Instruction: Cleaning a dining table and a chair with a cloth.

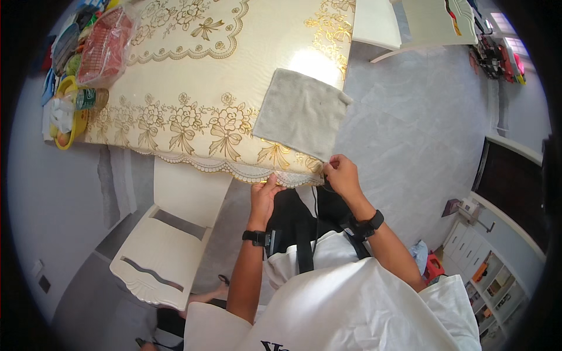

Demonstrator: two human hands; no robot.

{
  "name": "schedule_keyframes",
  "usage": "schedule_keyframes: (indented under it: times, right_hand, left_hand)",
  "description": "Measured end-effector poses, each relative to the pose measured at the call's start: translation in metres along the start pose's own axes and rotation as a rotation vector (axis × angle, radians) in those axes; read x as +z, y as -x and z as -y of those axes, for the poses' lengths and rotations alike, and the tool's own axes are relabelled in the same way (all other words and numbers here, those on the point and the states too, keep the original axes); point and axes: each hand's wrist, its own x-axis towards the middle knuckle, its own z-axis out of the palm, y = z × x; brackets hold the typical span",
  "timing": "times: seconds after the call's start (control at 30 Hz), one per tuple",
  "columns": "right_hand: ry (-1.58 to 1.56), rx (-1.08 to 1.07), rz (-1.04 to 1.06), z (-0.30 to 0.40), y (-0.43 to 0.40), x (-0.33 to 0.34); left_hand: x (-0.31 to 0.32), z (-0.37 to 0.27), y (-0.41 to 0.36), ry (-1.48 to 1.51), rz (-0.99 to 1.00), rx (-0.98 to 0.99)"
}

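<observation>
A grey cloth (303, 115) lies spread flat at the near right corner of the table, one of its corners reaching past the table's right edge. My right hand (344, 176) pinches the cloth's near corner between thumb and fingers, right at the table corner. My left hand (264, 197) is at the table's front edge, thumb over the scalloped lace hem of the tablecloth (193, 79) and fingers curled below it. This tablecloth is cream with gold flowers and bows. Each of my wrists carries a black strap with a small device.
At the table's left end are a yellow basket (79, 127) of fruit, a plastic bottle (91, 98) on its side and a pink basket (107, 46) in clear plastic. White chairs stand front left (162, 245) and far right (432, 22). A person's leg (210, 293) shows behind me.
</observation>
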Motion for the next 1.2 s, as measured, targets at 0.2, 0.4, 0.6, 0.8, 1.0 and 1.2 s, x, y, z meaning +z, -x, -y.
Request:
schedule_keyframes:
  times: [0.2, 0.4, 0.6, 0.8, 1.0, 1.2]
  right_hand:
    - [0.030, -0.002, 0.047, -0.010, -0.007, -0.002]
    - [-0.400, 0.297, 0.336, 0.008, -0.005, -0.022]
    - [-0.542, 0.094, 0.515, 0.016, 0.003, -0.039]
    - [-0.666, 0.055, 0.575, 0.038, 0.012, -0.051]
    - [-0.742, 0.042, 0.630, 0.037, 0.014, -0.051]
    - [-0.705, 0.025, 0.596, -0.003, -0.004, -0.034]
  left_hand:
    - [0.009, -0.004, 0.005, 0.002, -0.012, 0.020]
    - [0.012, -0.007, 0.011, -0.007, -0.028, 0.017]
    - [0.019, -0.010, 0.019, 0.005, -0.067, 0.024]
    - [0.019, -0.007, 0.023, -0.031, -0.102, 0.061]
    - [-0.001, 0.018, -0.001, -0.103, -0.151, 0.042]
    - [-0.011, 0.024, -0.007, -0.115, -0.082, 0.019]
